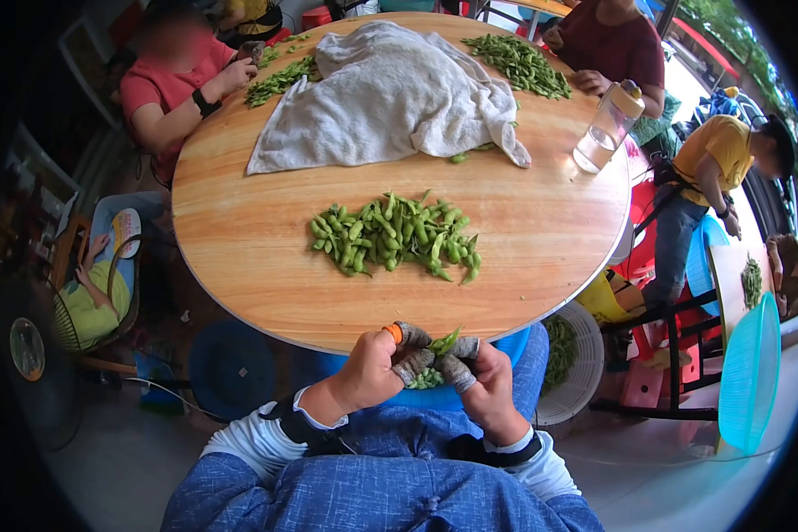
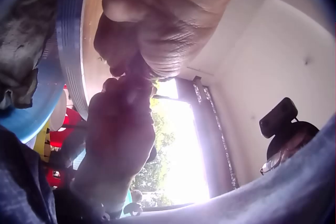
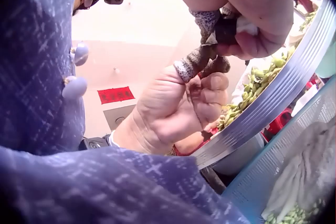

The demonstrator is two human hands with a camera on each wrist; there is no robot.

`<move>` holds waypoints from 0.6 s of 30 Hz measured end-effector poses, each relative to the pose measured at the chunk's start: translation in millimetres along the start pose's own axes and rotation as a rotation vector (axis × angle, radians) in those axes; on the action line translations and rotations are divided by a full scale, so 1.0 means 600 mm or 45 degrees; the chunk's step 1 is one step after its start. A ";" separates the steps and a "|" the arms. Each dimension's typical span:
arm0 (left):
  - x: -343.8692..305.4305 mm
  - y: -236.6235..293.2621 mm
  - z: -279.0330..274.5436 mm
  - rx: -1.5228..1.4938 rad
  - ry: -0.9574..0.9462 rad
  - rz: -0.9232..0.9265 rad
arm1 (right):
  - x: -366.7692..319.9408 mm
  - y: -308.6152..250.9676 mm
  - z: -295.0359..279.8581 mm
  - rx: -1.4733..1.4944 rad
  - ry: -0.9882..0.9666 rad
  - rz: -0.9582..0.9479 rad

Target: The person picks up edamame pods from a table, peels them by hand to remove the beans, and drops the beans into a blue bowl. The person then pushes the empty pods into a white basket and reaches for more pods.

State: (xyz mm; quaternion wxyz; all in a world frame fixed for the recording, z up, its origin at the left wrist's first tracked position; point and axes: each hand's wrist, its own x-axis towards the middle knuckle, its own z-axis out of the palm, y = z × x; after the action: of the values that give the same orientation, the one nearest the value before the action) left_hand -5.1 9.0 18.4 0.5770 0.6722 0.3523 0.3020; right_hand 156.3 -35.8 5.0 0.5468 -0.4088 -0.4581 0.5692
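Close together over my lap, my left hand and right hand pinch one green edamame pod between their fingertips. Grey knitted sleeves cover the thumb and index finger of both hands, and an orange band circles one left finger. Shelled beans lie just beneath the fingers in a blue basket on my lap. In the right wrist view the fingertips meet and hide the pod; the left wrist view shows the hands dark against the light. A pile of edamame pods lies on the table ahead.
A round wooden table curves in front of me. On it are a white towel, a water bottle and more pods. Other people sit around it. A white basket with pods stands at my right.
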 end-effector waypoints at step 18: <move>0.006 -0.026 -0.006 -0.322 -0.004 -0.113 | -0.002 -0.003 0.007 -0.416 0.120 -0.132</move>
State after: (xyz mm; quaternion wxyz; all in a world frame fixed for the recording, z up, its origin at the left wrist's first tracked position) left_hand -7.8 15.1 3.4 0.6704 0.5783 0.3399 0.3173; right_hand 152.6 -37.2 8.0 0.5227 -0.4943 -0.5389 0.4382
